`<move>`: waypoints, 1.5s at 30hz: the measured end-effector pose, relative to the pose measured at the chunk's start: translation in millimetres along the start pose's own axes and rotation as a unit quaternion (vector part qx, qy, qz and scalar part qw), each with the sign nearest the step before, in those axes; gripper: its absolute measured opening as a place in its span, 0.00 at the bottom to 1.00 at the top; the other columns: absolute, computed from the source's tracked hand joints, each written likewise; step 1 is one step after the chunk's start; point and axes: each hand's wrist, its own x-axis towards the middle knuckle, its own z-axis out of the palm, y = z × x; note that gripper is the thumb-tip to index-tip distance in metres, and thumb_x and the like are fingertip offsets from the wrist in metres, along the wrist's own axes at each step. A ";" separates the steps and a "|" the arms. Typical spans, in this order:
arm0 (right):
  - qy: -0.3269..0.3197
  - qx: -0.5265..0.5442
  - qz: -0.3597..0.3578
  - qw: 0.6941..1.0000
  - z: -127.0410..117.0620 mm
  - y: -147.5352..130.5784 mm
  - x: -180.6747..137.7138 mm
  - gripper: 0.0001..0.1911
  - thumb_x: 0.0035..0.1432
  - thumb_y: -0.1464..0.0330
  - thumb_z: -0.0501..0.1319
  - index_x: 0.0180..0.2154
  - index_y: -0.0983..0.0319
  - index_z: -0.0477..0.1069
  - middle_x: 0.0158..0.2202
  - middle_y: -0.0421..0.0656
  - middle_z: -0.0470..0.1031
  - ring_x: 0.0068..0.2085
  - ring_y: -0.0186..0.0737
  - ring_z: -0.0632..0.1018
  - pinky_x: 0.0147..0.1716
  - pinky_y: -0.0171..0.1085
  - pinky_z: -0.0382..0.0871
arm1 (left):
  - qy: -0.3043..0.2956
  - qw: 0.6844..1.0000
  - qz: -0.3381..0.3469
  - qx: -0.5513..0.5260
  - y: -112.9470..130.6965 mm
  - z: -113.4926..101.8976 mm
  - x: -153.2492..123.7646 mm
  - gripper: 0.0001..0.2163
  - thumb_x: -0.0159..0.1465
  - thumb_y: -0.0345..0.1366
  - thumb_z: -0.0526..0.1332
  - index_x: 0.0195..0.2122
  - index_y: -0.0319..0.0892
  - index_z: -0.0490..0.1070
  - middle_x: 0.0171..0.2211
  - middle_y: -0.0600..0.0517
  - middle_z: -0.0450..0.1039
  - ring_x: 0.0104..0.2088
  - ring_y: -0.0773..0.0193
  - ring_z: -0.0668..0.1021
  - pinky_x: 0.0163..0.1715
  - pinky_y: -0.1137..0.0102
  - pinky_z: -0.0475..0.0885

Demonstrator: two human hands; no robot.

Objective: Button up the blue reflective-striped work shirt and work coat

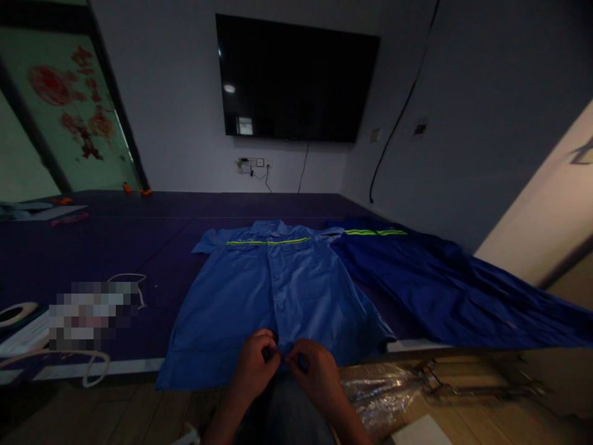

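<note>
Down at the near edge of the purple platform [115, 247], the person's two hands met over the bottom of a light blue shirt [273, 290]. The shirt lay flat on its back, front upward, collar toward the far wall and hem hanging just over the platform's edge toward the person. The left hand [254, 361] had its fingers curled in and pinched on the cloth at the lower end of the button strip, and the right hand [315, 368] was pinched on the cloth just beside it, so the two sets of knuckles almost touched. What exactly sat between the fingertips was too dark and small to make out. A yellow-green reflective stripe [269, 241] ran across the shirt's chest. Just to the right, its edge overlapping the shirt's sleeve, a dark blue garment [440, 290] with the same kind of stripe spread out across the platform. Crumpled clear plastic wrap [384, 389] lay on the wooden floor below the right hand. A roll of tape [16, 312] sat well off to the left, and a black television [296, 80] hung on the far wall.
</note>
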 end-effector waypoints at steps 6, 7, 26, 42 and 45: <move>-0.002 0.001 -0.001 1.000 -0.3 0.8 0.3 0.05 0.49 0.71 0.57 0.25 0.61 0.70 0.25 0.38 0.72 0.28 0.33 0.71 0.30 0.30 0.58 | 0.012 1.000 -0.015 -0.006 -1.6 0.5 2.0 0.04 0.46 0.27 0.55 0.17 0.39 0.66 0.26 0.51 0.68 0.27 0.67 0.70 0.26 0.74 0.64; -0.002 0.003 -0.003 1.000 -0.5 1.0 0.3 0.05 0.49 0.71 0.57 0.25 0.61 0.71 0.25 0.38 0.72 0.28 0.33 0.71 0.30 0.30 0.58 | 0.012 1.000 -0.018 -0.009 -1.7 0.2 2.4 0.04 0.46 0.27 0.55 0.17 0.39 0.66 0.26 0.51 0.68 0.27 0.68 0.70 0.26 0.74 0.64; 0.001 -0.034 0.031 0.999 1.3 -2.4 -0.9 0.06 0.52 0.66 0.58 0.27 0.60 0.71 0.26 0.39 0.73 0.30 0.34 0.72 0.31 0.31 0.58 | 0.008 0.999 -0.038 -0.021 -4.9 0.6 6.2 0.04 0.44 0.24 0.56 0.16 0.37 0.66 0.24 0.53 0.66 0.25 0.70 0.68 0.25 0.76 0.61; -0.033 -0.127 0.046 0.990 -0.3 -7.4 7.0 0.09 0.58 0.66 0.51 0.29 0.60 0.68 0.27 0.40 0.73 0.28 0.33 0.72 0.25 0.31 0.52 | 0.020 0.999 -0.015 0.026 -3.1 4.7 5.5 0.04 0.44 0.25 0.55 0.16 0.39 0.63 0.22 0.55 0.63 0.24 0.69 0.66 0.24 0.75 0.59; -0.039 -0.128 0.056 0.989 -0.7 -6.9 9.2 0.09 0.58 0.66 0.51 0.30 0.60 0.68 0.28 0.40 0.73 0.30 0.34 0.73 0.25 0.31 0.52 | 0.011 0.999 -0.005 0.033 -3.5 3.8 4.2 0.04 0.46 0.26 0.55 0.18 0.39 0.63 0.22 0.54 0.63 0.25 0.68 0.67 0.24 0.75 0.60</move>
